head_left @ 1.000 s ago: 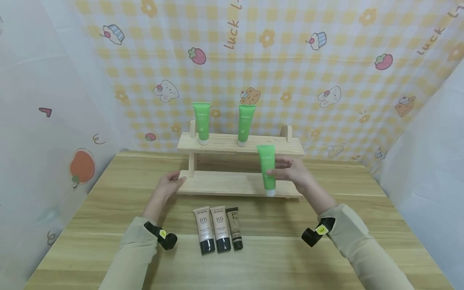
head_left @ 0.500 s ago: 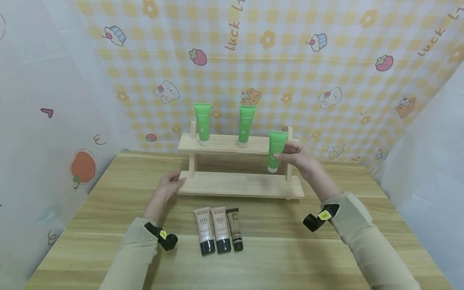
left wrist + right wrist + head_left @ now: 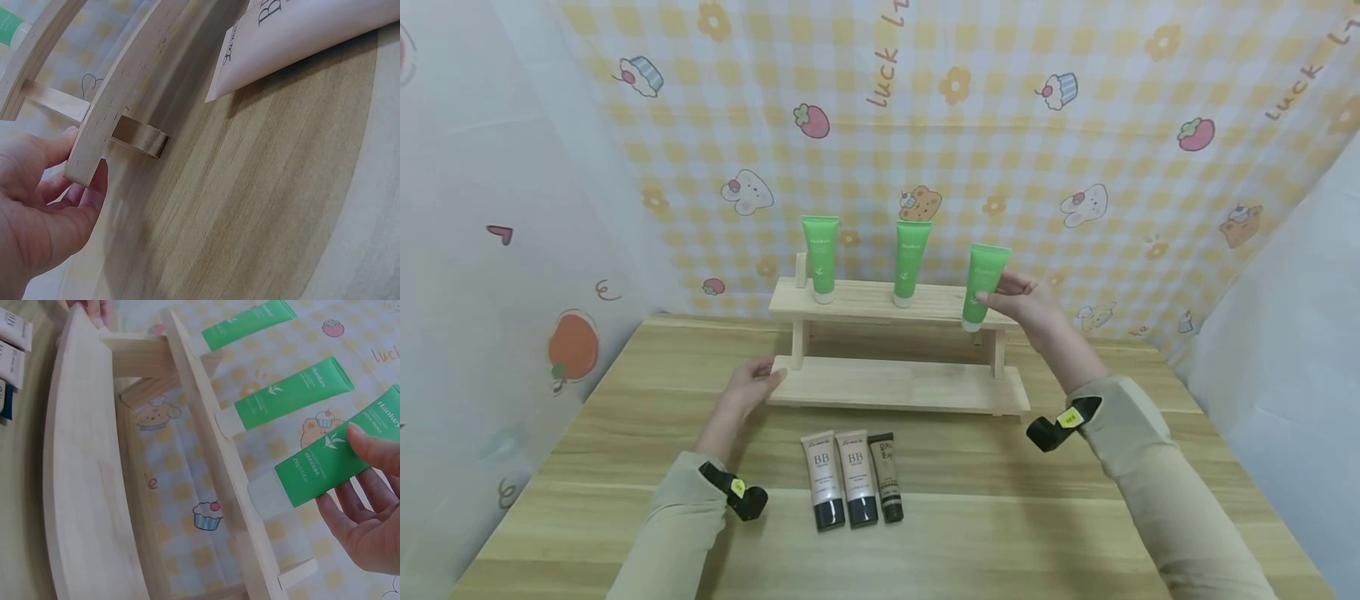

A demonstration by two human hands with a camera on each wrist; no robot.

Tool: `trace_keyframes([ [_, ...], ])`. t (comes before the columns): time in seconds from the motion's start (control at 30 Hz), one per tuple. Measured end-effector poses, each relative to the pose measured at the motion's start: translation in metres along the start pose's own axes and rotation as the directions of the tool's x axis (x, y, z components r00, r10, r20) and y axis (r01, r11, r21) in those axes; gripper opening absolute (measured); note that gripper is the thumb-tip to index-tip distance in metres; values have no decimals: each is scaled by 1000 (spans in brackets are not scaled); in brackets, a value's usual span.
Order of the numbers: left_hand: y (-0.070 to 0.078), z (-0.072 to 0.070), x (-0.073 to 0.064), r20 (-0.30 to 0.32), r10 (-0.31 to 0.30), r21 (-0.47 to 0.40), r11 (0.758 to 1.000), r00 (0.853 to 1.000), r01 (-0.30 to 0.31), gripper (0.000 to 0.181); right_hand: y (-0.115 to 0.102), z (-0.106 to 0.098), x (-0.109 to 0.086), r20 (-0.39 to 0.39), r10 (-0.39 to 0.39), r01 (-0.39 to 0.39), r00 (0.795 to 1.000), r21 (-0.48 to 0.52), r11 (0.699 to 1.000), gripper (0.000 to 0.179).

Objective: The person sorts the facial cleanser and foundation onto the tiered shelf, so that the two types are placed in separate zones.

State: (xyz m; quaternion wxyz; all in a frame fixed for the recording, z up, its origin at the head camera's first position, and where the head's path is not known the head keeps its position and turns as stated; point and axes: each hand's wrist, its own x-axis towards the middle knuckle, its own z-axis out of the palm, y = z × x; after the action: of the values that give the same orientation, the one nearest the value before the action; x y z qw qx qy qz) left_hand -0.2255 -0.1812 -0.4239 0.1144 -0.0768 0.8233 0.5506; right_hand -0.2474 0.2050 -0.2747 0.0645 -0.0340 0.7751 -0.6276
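My right hand (image 3: 1033, 308) grips a green tube (image 3: 985, 283) with a white cap between thumb and fingers, cap down and slightly tilted, at the right end of the upper shelf (image 3: 865, 292). In the right wrist view the cap (image 3: 270, 499) overlaps that shelf's edge. Two more green tubes stand upright on their caps there, one at the left (image 3: 822, 258) and one in the middle (image 3: 912, 262). With thumb on top and fingers beneath, my left hand (image 3: 50, 206) pinches the left end of the wooden rack's lower shelf (image 3: 880, 383).
In front of the rack, two pink BB cream tubes (image 3: 823, 479) (image 3: 857, 475) and a slimmer dark-capped tube (image 3: 887, 475) lie side by side on the wooden table (image 3: 970, 533). A yellow checked cloth (image 3: 1000, 50) hangs close behind the rack.
My right hand has carried its green tube up, back and to the right, from in front of the lower shelf to the upper shelf. My left hand keeps its hold on the rack.
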Motion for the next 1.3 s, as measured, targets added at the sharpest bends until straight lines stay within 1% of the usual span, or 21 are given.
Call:
trace_keyframes([
  [0.13,-1,0,0,11,10,-2,1000,1000,-10,60,-3,-1,8,-15,-4,4,1000,-11,1000,46],
  [0.33,-2,0,1,-1,15,-3,1000,1000,-15,59,-3,-3,22,-26,-34,33,999,-37,999,51],
  [0.57,-3,0,1,-5,-3,-4,1000,1000,3,59,2,-2,38,-42,-30,29,999,-19,999,53],
  [0.77,-2,1,0,-21,1,-18,1000,1000,-1,58,12,-2,48,-57,-43,44,997,14,999,52],
  [0.97,-1,2,-2,-5,12,-4,1000,1000,-12,59,24,-5,53,-62,-62,64,996,28,998,55],
  [1.17,-2,1,-3,-5,18,5,1000,1000,-17,60,32,-2,54,-87,-112,115,990,35,993,58],
  [1.3,-3,0,-2,-6,22,6,1000,1000,-22,60,35,0,56,-78,-149,151,986,22,988,58],
])
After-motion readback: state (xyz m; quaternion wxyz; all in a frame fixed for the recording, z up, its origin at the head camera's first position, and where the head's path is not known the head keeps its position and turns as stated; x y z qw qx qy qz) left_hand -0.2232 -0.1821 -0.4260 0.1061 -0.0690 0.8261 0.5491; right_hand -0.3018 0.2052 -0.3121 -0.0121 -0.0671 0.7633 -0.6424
